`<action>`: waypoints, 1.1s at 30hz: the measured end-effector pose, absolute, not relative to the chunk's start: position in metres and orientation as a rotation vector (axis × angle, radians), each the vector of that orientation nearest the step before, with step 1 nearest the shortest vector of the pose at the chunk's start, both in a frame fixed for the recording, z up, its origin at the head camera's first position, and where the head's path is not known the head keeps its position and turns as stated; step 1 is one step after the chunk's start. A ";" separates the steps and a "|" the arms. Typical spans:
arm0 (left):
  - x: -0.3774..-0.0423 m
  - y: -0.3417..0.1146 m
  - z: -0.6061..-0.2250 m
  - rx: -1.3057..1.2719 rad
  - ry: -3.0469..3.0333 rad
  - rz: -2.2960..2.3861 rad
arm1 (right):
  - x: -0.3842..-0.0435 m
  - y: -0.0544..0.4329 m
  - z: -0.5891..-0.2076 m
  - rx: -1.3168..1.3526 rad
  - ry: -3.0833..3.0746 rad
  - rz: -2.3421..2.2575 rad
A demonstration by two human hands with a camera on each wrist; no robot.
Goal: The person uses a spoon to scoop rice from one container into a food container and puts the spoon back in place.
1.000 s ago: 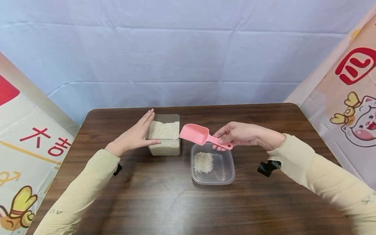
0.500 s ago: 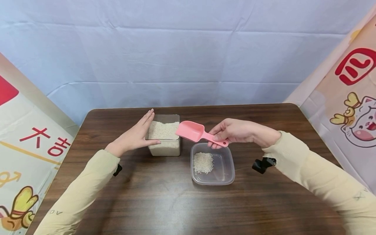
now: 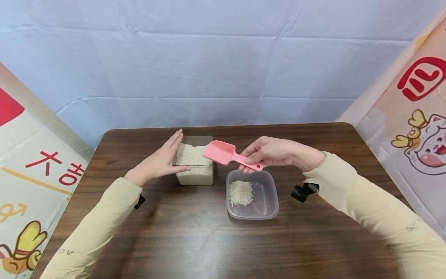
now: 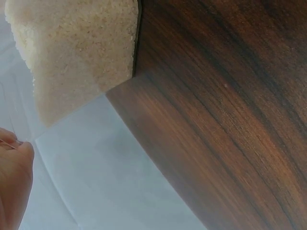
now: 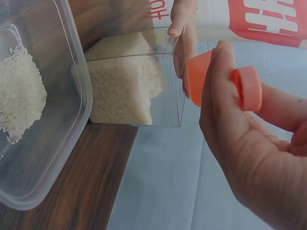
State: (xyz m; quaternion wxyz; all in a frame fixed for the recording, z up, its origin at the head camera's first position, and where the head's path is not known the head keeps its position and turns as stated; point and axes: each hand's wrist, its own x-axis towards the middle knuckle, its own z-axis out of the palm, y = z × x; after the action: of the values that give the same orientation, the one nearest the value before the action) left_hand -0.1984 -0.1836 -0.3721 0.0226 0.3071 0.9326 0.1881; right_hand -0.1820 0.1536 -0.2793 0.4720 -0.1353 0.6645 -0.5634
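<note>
A clear square canister [image 3: 195, 177], nearly full of rice, stands on the table. My left hand [image 3: 158, 161] rests along its left side with straight fingers, the thumb lying across the front near the rim. With thumb and fingers, my right hand [image 3: 275, 152] pinches the handle of a pink scoop [image 3: 220, 152]. The scoop's bowl shows bare pink inside and overlaps the canister's right rim from above. Below the right hand sits a shallow clear plastic tub [image 3: 267, 193] with a small heap of rice [image 3: 241, 193] on its left half. The right wrist view hides most of the scoop behind fingers.
Everything stands on a dark wooden table [image 3: 202, 240]. A pale cloth backdrop [image 3: 223, 77] hangs behind its far edge, and printed banners flank both sides. A narrow strip of table lies between the canister and the tub.
My right hand has carried the scoop left and slightly away from me, from beside the canister to over its right rim. The left hand, canister and tub have stayed put.
</note>
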 end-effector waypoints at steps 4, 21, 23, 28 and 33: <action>-0.198 -0.183 -0.371 0.949 2.890 0.589 | -0.183 0.149 -0.278 -0.330 1.609 -1.383; -0.200 -0.183 -0.373 0.947 2.903 0.592 | -0.188 0.133 -0.276 -0.294 1.573 -1.419; -0.200 -0.183 -0.374 0.951 2.904 0.593 | -0.189 0.131 -0.276 -0.287 1.565 -1.424; -0.200 -0.184 -0.375 0.956 2.903 0.606 | -0.189 0.128 -0.275 -0.275 1.550 -1.432; -0.200 -0.184 -0.375 0.955 2.906 0.606 | -0.189 0.125 -0.274 -0.261 1.539 -1.434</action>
State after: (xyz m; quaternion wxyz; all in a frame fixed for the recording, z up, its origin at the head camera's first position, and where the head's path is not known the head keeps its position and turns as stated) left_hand -0.1999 -0.1837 -0.3748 0.0118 0.3063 0.9318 0.1943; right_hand -0.1892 0.1249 -0.2736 0.4890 -0.1073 0.6332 -0.5902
